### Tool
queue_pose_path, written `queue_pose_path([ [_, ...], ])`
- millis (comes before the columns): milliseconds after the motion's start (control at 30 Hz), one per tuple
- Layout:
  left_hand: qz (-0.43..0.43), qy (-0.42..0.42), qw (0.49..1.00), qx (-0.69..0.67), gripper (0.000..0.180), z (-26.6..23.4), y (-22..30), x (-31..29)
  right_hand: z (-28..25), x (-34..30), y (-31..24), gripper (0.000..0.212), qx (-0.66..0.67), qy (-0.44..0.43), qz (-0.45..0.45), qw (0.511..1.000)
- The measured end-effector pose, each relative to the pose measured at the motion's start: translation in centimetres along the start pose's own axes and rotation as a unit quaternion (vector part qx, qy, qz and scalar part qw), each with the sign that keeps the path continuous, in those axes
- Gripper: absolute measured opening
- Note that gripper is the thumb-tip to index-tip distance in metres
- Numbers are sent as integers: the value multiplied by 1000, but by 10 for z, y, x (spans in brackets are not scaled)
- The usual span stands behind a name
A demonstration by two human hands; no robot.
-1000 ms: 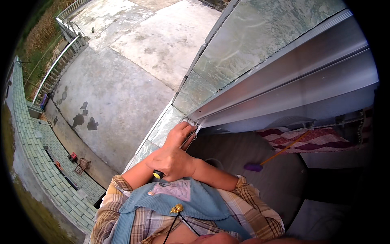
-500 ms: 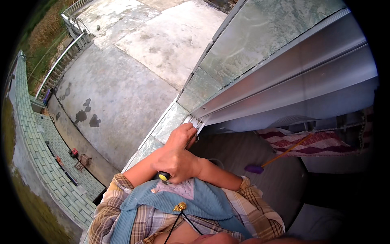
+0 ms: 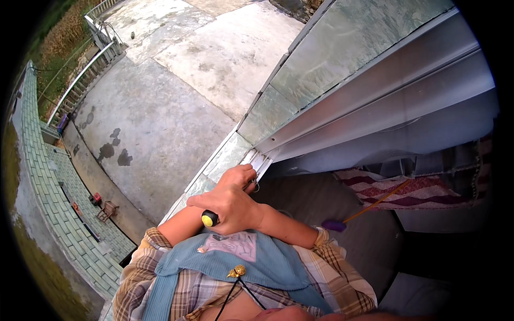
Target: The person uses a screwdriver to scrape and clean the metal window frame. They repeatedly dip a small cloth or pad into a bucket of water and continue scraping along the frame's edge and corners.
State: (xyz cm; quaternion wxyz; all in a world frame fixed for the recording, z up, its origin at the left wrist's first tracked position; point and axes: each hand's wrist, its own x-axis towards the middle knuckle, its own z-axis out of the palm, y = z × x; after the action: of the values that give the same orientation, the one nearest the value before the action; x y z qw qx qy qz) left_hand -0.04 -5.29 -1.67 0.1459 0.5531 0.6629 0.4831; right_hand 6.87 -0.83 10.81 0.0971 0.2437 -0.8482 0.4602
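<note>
My right hand [image 3: 234,207] is wrapped round a tool handle [image 3: 209,218], black with a round yellow end cap that sticks out of the fist on the left. The rest of the tool is hidden. Beyond it, my left hand [image 3: 235,175] is closed at the end of the white window track [image 3: 258,161], its fingertips bent down by the metal; what they pinch cannot be made out. A thin wire-like loop [image 3: 257,185] shows beside those fingers. My right hand crosses over the left wrist.
A green stone-tiled sill [image 3: 227,155] runs along the window, with a silvery frame [image 3: 375,96] at right. Inside are a purple broom head [image 3: 334,225] on an orange stick and a striped cloth [image 3: 396,190]. Outside, below, lie a concrete yard [image 3: 160,107] and a wooden chair [image 3: 107,210].
My right fist has turned and shifted slightly up and left, so the yellow end cap faces up more fully. The left hand stays by the track.
</note>
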Motion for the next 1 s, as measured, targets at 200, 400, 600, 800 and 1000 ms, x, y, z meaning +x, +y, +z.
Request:
queue_pose_path([
  [200,-29,24,999,-6,15,6,-2,-15,-17,11,-13,33,29,-7,27,999],
  [400,-62,130,989,-27,19,-7,41,-31,-49,12,-12,30,170,78,82,979],
  [600,-171,24,983,-55,18,-19,48,-63,-79,-3,-19,21,212,197,131,948],
  [800,-180,11,982,-54,37,-36,41,-75,-135,-6,-109,20,123,166,-68,976],
  [1000,-209,34,977,-23,45,-34,53,-40,-158,-82,-161,18,167,10,-214,962],
])
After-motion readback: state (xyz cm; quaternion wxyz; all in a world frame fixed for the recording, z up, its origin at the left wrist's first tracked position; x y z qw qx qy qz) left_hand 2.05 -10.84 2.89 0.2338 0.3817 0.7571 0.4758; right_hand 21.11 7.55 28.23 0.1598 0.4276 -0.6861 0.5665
